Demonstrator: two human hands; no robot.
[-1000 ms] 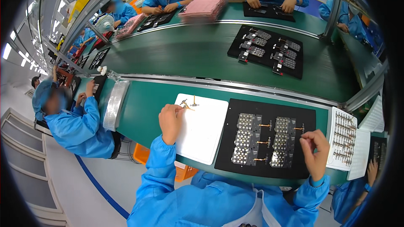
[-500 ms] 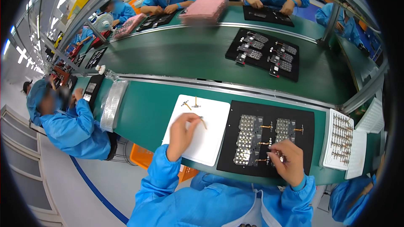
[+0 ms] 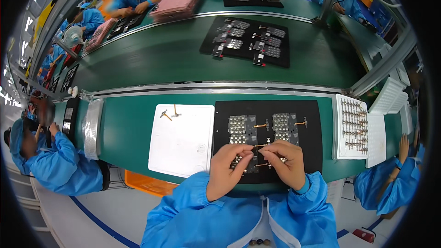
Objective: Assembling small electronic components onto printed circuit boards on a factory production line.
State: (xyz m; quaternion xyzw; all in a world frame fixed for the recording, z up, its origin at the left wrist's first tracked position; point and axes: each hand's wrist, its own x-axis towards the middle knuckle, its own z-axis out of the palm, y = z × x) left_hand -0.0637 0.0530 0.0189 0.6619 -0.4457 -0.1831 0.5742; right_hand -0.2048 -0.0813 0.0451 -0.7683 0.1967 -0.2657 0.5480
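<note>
Over the black board (image 3: 303, 165), my left hand (image 3: 231, 167) and my right hand (image 3: 285, 163) face each other with fingertips pinched. A small orange-brown flex cable (image 3: 260, 145) stretches between them, its ends at the fingertips. Under and around my hands lie grey keypad circuit boards (image 3: 238, 124) with rows of round metal domes, in two columns. Further flex cables (image 3: 261, 126) with small metal ends stick out from their right sides. My fingers hide part of the lower boards.
Left of the board is a white tray (image 3: 179, 156) with two loose flex cables (image 3: 175, 113). A white rack (image 3: 340, 151) full of similar parts stands right. Beyond the metal rail (image 3: 220, 89), another black board (image 3: 209, 50) bears circuit boards. Co-workers in blue sit around.
My left hand has moved right from the white tray to the black board, bringing the flex cable. My right hand has come up beside it. The whole view has shifted.
</note>
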